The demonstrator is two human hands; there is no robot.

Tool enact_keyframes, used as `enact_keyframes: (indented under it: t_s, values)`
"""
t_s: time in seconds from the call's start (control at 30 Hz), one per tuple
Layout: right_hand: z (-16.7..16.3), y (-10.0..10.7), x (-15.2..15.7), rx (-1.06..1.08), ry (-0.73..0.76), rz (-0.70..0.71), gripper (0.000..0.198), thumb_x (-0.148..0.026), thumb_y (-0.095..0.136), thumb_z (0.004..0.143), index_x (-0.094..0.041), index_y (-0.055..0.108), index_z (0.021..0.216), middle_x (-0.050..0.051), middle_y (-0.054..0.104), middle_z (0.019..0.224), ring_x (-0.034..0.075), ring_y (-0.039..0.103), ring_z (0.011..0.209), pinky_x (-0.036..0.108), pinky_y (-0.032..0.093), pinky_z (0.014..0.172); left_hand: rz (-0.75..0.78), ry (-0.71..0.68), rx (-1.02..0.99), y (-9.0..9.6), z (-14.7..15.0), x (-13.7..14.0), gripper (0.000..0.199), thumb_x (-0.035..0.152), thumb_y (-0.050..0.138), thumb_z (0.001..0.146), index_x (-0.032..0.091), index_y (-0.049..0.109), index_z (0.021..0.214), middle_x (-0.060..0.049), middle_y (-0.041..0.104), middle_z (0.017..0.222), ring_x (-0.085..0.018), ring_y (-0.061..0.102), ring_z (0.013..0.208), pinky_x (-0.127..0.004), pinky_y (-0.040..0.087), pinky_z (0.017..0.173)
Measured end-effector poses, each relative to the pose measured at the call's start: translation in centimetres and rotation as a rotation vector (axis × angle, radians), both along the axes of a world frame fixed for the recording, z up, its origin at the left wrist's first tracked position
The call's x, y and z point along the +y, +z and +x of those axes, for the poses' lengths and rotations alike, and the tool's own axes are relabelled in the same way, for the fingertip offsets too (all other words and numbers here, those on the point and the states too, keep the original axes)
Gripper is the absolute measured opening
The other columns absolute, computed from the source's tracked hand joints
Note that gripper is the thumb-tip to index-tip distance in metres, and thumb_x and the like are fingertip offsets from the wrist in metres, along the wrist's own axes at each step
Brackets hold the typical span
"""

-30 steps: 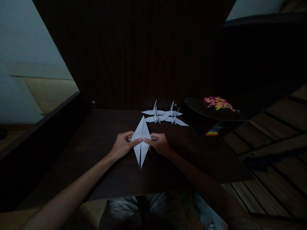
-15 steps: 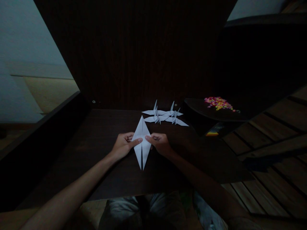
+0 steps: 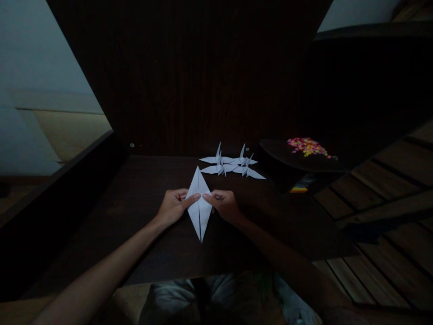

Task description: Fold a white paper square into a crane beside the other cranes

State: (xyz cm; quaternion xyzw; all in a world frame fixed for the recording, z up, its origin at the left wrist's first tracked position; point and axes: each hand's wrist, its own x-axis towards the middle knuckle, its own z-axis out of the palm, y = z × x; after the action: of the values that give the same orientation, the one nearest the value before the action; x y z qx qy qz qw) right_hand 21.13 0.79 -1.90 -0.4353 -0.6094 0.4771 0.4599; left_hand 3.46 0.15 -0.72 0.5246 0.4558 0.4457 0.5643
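A white sheet of origami paper (image 3: 199,216), folded into a long diamond, is held between my two hands over the dark desk. Its lower half is split by a narrow slit down the middle. My left hand (image 3: 174,205) pinches the left corner, thumb on the front face and fingers curled behind. On the opposite corner, my right hand (image 3: 226,204) grips the same way, its thumb close to the other thumb. Just beyond the diamond's upper tip, several white folded paper cranes (image 3: 219,169) stand in two rows, wings overlapping.
A heap of small pink and yellow pieces (image 3: 308,146) lies on a rounded dark shelf (image 3: 277,151) at the right. The desk (image 3: 142,180) meets a tall back panel and a raised left side board (image 3: 61,194). Slatted wood (image 3: 382,271) lies at lower right.
The slit in the diamond's lower half has narrowed as its two lower points came together. The upper tip has tilted slightly left. Both hands keep their hold.
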Motion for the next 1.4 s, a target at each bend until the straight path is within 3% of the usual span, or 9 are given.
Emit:
enact_keyframes:
  t_s: [0.33, 0.67, 1.17, 1.4]
  values:
    - [0.35, -0.3, 0.27, 0.015, -0.029, 0.004, 0.031, -0.04, 0.066, 0.073, -0.015, 0.059, 0.056, -0.002, 0.055, 0.047, 0.008, 0.048, 0.04, 0.019, 0.035, 0.039, 0.011, -0.061, -0.066, 0.06, -0.04, 0.14, 0.033, 0.041, 0.074, 0.069, 0.013, 0.073, 0.085, -0.005, 0.074, 0.075, -0.02, 0.068, 0.071, -0.026, 0.052, 0.064]
    - [0.11, -0.09, 0.11, 0.026, -0.029, -0.003, 0.032, -0.041, 0.064, 0.075, -0.016, 0.058, 0.055, -0.002, 0.056, 0.046, 0.009, 0.048, 0.039, 0.02, 0.035, 0.038, 0.013, 0.042, -0.046, -0.33, -0.17, 0.43, 0.03, 0.04, 0.076, 0.067, 0.012, 0.073, 0.078, -0.006, 0.075, 0.075, -0.018, 0.068, 0.067, -0.024, 0.05, 0.06]
    - [0.0, -0.06, 0.2, 0.026, -0.019, -0.033, 0.033, -0.042, 0.064, 0.074, -0.016, 0.057, 0.054, -0.002, 0.055, 0.045, 0.009, 0.048, 0.037, 0.02, 0.035, 0.036, 0.124, 0.007, 0.028, -0.31, -0.46, 0.38, 0.03, 0.04, 0.068, 0.075, 0.013, 0.076, 0.085, -0.005, 0.075, 0.076, -0.019, 0.067, 0.067, -0.024, 0.049, 0.058]
    - [0.23, 0.33, 0.21, 0.023, 0.042, -0.03, 0.034, -0.044, 0.064, 0.073, -0.016, 0.056, 0.056, -0.003, 0.054, 0.047, 0.008, 0.048, 0.039, 0.02, 0.036, 0.038, 0.201, 0.105, 0.042, 0.23, -0.21, 0.15, 0.029, 0.039, 0.075, 0.067, 0.013, 0.074, 0.079, -0.007, 0.074, 0.076, -0.018, 0.067, 0.066, -0.025, 0.051, 0.059]
